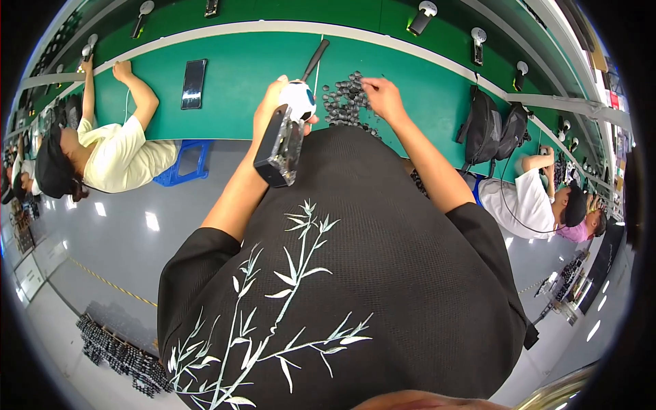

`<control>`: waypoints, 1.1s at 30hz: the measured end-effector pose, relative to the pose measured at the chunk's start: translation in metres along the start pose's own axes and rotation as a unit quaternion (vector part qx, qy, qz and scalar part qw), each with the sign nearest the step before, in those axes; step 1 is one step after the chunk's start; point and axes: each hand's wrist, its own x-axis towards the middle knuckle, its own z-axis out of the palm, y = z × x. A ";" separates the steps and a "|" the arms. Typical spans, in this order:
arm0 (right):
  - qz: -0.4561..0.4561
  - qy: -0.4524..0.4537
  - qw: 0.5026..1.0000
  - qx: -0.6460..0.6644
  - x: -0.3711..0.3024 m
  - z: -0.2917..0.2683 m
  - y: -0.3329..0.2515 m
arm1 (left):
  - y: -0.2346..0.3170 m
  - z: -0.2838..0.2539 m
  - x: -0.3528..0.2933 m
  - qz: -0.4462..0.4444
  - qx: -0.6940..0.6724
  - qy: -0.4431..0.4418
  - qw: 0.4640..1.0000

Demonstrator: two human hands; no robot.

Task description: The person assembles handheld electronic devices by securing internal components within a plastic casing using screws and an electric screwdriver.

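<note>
My left hand [268, 108] is closed around a camera-like device. It has a white round head [295, 96] with a dark patch and a black box-shaped body [275, 152] with clear plastic on one side. Just beyond this hand, a black-handled tool [316, 59] points away from me; its near end is hidden. My right hand [384, 100] has thumb and fingers drawn together at the right edge of a heap of small black parts [344, 102]. What lies between those fingertips, if anything, is too small to tell.
A dark phone-shaped slab [194, 84] lies on the green table [229, 58], left of my hands. Black backpacks [484, 126] rest at its right. People work on both sides; a blue stool [186, 164] stands at left. More white-headed devices [478, 44] line the far side.
</note>
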 end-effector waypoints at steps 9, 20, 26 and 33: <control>0.096 -0.197 0.858 0.465 -0.034 -0.067 -0.163 | -0.005 0.019 -0.018 0.019 0.124 0.033 0.992; 0.031 -0.127 0.863 0.488 -0.048 -0.068 -0.166 | -0.007 0.017 -0.020 0.028 0.135 0.029 0.990; -0.028 -0.160 0.914 0.371 -0.053 -0.071 -0.163 | -0.014 0.012 -0.016 0.052 0.143 0.016 0.988; 0.059 -0.176 0.874 0.449 -0.059 -0.069 -0.169 | -0.016 0.012 -0.016 0.053 0.136 0.021 0.989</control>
